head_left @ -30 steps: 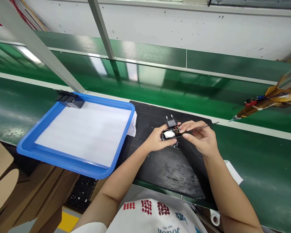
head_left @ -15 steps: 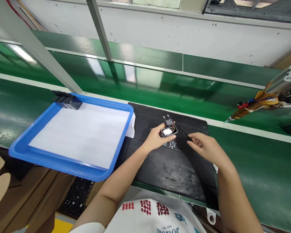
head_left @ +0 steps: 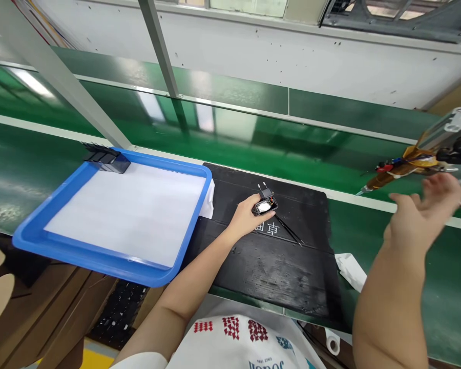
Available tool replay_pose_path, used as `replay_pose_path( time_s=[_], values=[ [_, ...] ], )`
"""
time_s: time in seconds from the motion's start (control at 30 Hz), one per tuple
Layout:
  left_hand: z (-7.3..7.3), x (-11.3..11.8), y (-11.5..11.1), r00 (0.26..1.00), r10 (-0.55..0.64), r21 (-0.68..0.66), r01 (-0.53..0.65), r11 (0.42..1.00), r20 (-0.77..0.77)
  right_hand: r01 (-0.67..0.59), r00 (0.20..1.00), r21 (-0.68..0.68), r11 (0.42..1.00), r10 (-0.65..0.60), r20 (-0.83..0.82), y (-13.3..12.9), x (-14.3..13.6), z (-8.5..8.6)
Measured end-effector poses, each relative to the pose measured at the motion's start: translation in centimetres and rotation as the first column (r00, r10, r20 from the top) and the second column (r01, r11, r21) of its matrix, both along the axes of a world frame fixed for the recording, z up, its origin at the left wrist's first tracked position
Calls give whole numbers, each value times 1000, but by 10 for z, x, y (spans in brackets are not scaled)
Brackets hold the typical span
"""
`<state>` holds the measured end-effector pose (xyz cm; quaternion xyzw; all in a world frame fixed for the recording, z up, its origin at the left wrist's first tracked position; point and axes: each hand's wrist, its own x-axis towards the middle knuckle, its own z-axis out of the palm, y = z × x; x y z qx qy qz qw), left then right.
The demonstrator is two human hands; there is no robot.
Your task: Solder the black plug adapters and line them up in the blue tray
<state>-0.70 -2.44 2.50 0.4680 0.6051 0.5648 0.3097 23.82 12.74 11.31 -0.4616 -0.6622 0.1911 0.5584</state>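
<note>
On the black mat [head_left: 269,271], my left hand [head_left: 248,216] grips an opened black plug housing [head_left: 266,206] with a white part and small red wires inside. Its two-pin plug piece [head_left: 265,191] stands at the far edge of the housing. Black tweezers [head_left: 290,230] lie on the mat just right of the housing. My right hand [head_left: 426,207] is raised at the far right with its fingers apart and nothing in it, beside the hanging dispenser [head_left: 392,171] with its amber barrel and pale tip.
A blue tray [head_left: 100,264] lined with white sheet is at the left, with several black plug housings [head_left: 107,159] in its far corner. White tissue [head_left: 351,271] lies right of the mat. A grey post [head_left: 159,48] rises behind; a white roll [head_left: 333,342] hangs below the front edge.
My right hand has let go of the tweezers, which now lie on the mat, and has moved right and up to the dispenser. My left hand has barely moved.
</note>
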Motion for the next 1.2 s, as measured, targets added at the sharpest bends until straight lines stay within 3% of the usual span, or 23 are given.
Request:
replay_pose_path(
  time_s=[0.1,0.23,0.4,0.53,0.67,1.03,1.2],
  values=[
    [-3,0,2,1000,14,-21,-13,1000,22,-284,958,-109,953,276,-82,30,-9,-2],
    [-9,0,6,998,66,-60,-64,996,23,-338,936,-33,941,332,-120,40,-44,-15],
    [-10,0,7,986,136,-98,-145,985,-95,-319,944,57,946,322,-69,-6,-108,-18],
    [-8,0,5,977,148,-134,-169,976,-153,-525,837,76,847,531,-131,-54,-145,-8],
    [-7,-1,5,982,164,-115,-175,978,-96,-658,727,101,746,665,-172,-83,-158,0],
    [-3,0,5,985,173,-38,-173,984,2,-635,723,198,747,664,-190,-97,-164,1],
    [-1,1,4,983,180,-14,-181,983,-29,-575,784,217,789,607,-131,-95,-164,1]
  ],
)
